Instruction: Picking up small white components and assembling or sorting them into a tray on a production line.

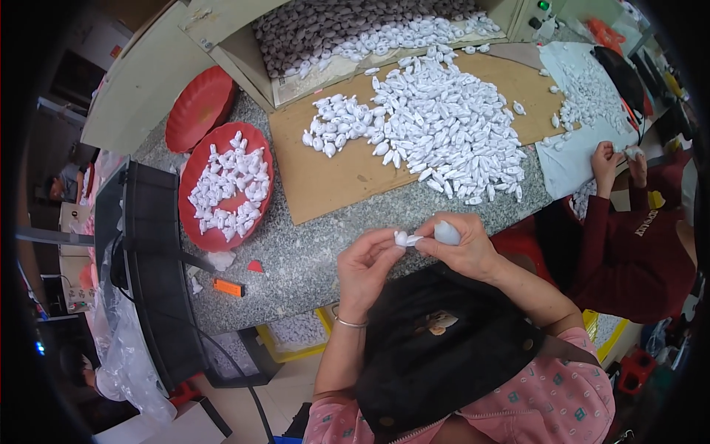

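left hand [367, 264] + right hand [460, 244]: fingers pinch one white piece [405, 239] | two red trays [225, 185]

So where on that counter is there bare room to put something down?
The bare cardboard between the red tray and the white pile, and the granite in front of it near the orange lighter. It is crowded under the pile.

The right hand [464, 244] covers most of a small white plastic piece [446, 233], so its shape is unclear. At three o'clock, a co-worker's maroon-sleeved arms [629, 251] are cut by the rim, their small held piece [633, 152] indistinct.
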